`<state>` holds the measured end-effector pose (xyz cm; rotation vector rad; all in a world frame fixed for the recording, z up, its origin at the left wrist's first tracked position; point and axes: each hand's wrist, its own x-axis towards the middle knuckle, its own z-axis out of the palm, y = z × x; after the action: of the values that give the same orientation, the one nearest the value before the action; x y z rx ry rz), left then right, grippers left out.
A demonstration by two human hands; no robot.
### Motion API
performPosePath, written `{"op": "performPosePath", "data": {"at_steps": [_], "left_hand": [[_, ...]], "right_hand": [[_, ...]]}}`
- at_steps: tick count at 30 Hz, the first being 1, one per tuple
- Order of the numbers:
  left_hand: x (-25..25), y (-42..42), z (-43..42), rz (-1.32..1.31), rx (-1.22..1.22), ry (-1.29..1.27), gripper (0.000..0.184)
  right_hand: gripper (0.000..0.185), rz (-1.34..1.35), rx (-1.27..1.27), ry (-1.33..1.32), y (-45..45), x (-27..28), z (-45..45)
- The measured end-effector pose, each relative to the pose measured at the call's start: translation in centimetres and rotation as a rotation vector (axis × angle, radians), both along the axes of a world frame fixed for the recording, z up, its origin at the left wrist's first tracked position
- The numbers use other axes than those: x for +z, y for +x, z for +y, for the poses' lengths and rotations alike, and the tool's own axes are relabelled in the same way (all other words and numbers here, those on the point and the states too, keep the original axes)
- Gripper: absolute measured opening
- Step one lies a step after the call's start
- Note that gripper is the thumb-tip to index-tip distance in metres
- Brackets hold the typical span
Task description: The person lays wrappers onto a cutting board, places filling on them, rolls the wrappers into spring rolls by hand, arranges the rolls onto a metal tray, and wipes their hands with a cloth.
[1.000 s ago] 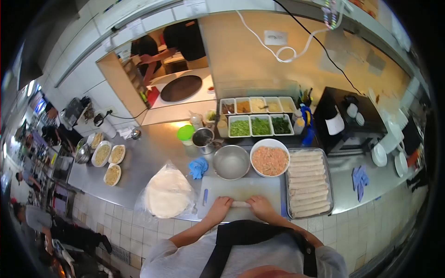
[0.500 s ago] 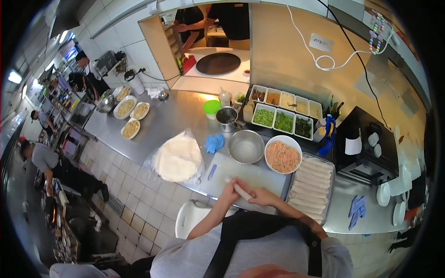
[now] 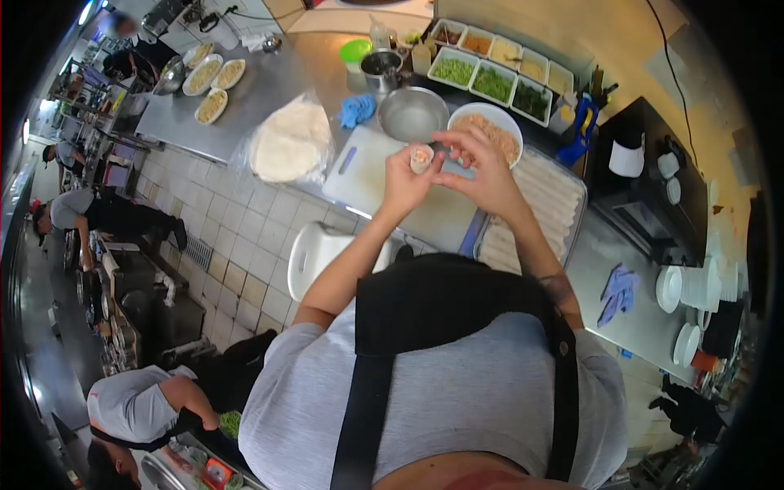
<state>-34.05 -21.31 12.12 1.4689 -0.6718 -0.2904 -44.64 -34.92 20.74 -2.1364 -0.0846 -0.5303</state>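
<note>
My left hand (image 3: 406, 181) is closed around a filled roll (image 3: 421, 158), held upright so its open end with pinkish filling faces up. Close beside it, my right hand (image 3: 483, 170) has its fingers curled and apart, thumb near the roll. A small dark patch shows between the hands; I cannot make out what it is. Below them lies a white cutting board (image 3: 445, 214). Behind the right hand stands a white bowl (image 3: 516, 122) of pinkish filling (image 3: 498, 139). A tray holds several pale rolls (image 3: 543, 196) in rows to the right.
A metal bowl (image 3: 412, 114), a blue cloth (image 3: 356, 111) and bagged wrapper sheets (image 3: 290, 140) stand around the board. Containers of chopped greens (image 3: 494, 83) line the back. A black oven (image 3: 653, 188) is at right. A co-worker (image 3: 155, 404) bends at lower left.
Both hands have risen from the board. The roll, lying along the board before, is now tipped upright in my left hand. My right hand has let go of its end. The view has tilted down.
</note>
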Motion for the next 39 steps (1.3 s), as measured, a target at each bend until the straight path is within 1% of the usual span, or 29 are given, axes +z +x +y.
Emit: {"op": "performPosePath", "data": {"at_steps": [2,3,4,6,7,10,11,12,15,19,20,21,23,26,29,30,33,36,39], "left_hand": [[1.2,-1.1,0.2,-0.034,-0.048,-0.092,0.004],[1.8,-1.3,0.3,-0.062,-0.073,-0.147,0.006],[2.2,-1.4,0.6,-0.145,-0.076,-0.106,0.014],[1.6,-1.5,1.0,-0.175,-0.083,-0.026,0.018],[1.5,-1.3,1.3,-0.192,-0.079,0.016,0.020],[1.9,-1.7,1.5,-0.296,-0.075,-0.006,0.024],[2.1,-1.8,1.7,-0.271,-0.087,0.006,0.025],[2.2,-1.9,1.7,-0.248,-0.093,0.017,0.026],[2.1,-2.0,1.2,-0.165,-0.149,-0.072,0.021],[0.9,-1.5,1.9,0.022,-0.318,-0.138,0.020],[0.8,-1.4,2.1,0.068,-0.344,-0.067,0.018],[0.9,-1.3,2.3,0.055,-0.345,-0.017,0.017],[1.4,-1.3,2.5,0.027,-0.352,0.087,0.016],[1.9,-1.6,2.3,-0.108,-0.262,0.051,0.015],[1.8,-1.1,2.5,-0.167,-0.244,0.209,0.018],[1.5,-1.0,2.2,-0.174,-0.246,0.200,0.018],[0.4,-0.6,2.0,-0.182,-0.253,0.180,0.019],[0.1,-0.5,1.5,-0.150,-0.274,0.144,0.018],[0.5,-0.2,1.3,-0.095,-0.299,0.104,0.018]], "right_hand": [[0.045,-0.002,0.045,-0.003,-0.2,0.9,0.8],[0.041,-0.013,0.067,-0.014,-0.1,1.0,1.0],[0.036,-0.040,0.072,0.011,0.0,0.8,1.1],[0.026,-0.105,0.092,0.055,0.7,0.4,1.4],[0.021,-0.088,0.072,0.028,0.9,0.2,1.5],[0.011,-0.050,0.055,-0.047,1.6,0.1,1.8],[0.010,-0.042,0.064,-0.069,1.6,0.3,1.9],[0.009,-0.020,0.067,-0.092,1.7,0.3,1.8],[0.012,0.027,0.131,-0.173,1.6,1.6,1.4],[0.017,0.089,0.340,-0.085,1.6,3.3,0.1],[0.017,0.116,0.365,-0.086,1.7,3.3,-0.4],[0.018,0.145,0.387,-0.086,1.8,3.3,-0.6],[0.015,0.185,0.360,-0.091,2.0,3.3,-0.5],[0.012,0.259,0.273,-0.123,2.2,3.7,-0.1],[0.011,0.341,0.171,-0.124,2.1,3.3,0.7],[0.010,0.366,0.140,-0.116,2.0,2.9,1.0],[0.009,0.275,0.095,-0.176,1.8,2.0,1.6],[0.011,0.231,0.074,-0.262,1.4,2.3,1.7],[0.014,0.026,0.103,-0.274,0.8,2.9,1.8]]}}
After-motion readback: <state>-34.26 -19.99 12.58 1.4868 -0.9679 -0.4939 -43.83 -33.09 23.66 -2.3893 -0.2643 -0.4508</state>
